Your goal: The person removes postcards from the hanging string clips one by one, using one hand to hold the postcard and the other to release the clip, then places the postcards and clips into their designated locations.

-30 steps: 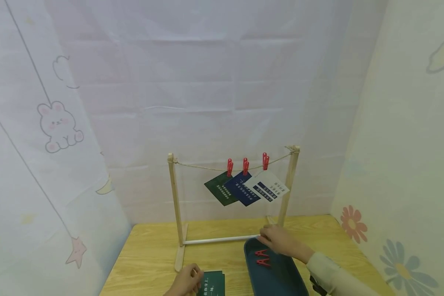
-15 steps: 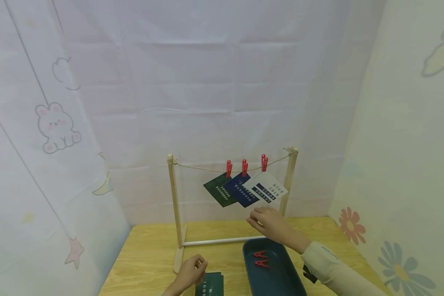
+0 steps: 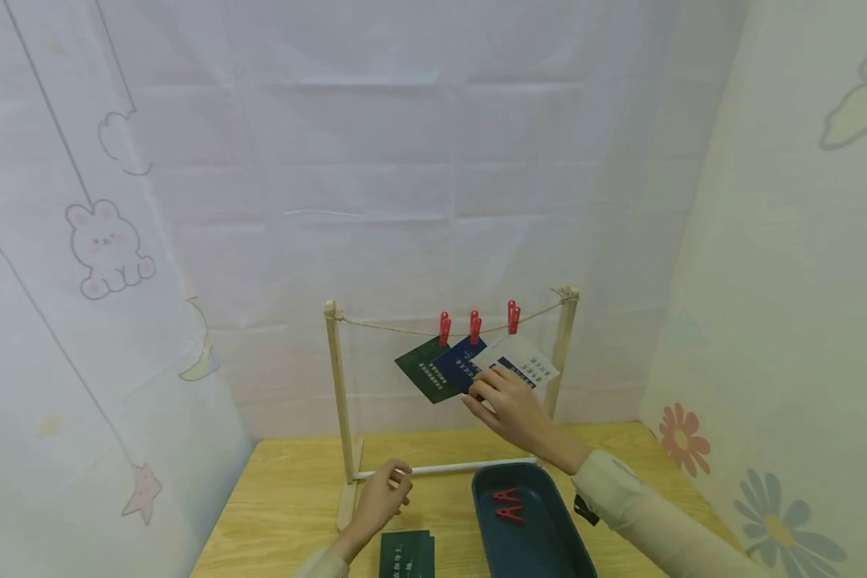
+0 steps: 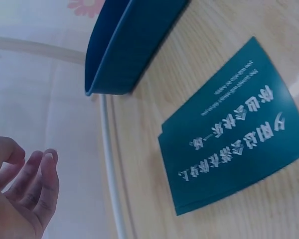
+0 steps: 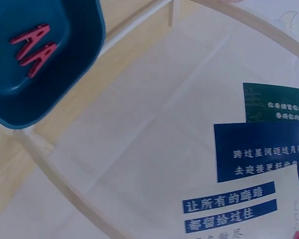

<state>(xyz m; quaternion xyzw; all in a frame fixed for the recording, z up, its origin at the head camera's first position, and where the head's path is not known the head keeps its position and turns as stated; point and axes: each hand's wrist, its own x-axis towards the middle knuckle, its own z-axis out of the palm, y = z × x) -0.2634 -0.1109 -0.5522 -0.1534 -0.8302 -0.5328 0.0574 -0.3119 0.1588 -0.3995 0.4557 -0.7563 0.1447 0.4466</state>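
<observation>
My right hand (image 3: 509,409) is raised in front of the hanging cards, overlapping the lower part of the white card (image 3: 542,365) in the head view; its fingers are loosely bent and no held thing shows. Beside that card hang a navy card (image 3: 457,360) and a green card (image 3: 425,371). Red clothespins (image 3: 474,327) grip all three on a twine line (image 3: 383,326). Lower left, my left hand (image 3: 383,498) hovers above the table, fingers loosely curled around nothing. Below it lies a small stack of green cards (image 4: 229,134) with white lettering.
A blue tray (image 3: 542,522) stands at the right front with two red clothespins (image 5: 35,47) in it. The line runs between a left wooden post (image 3: 338,385) and a right post (image 3: 565,337). A white rod (image 3: 470,466) joins the posts low down.
My right hand has risen from the tray to the hanging cards, moving left. My left hand has lifted away from the green card stack, forward and slightly right.
</observation>
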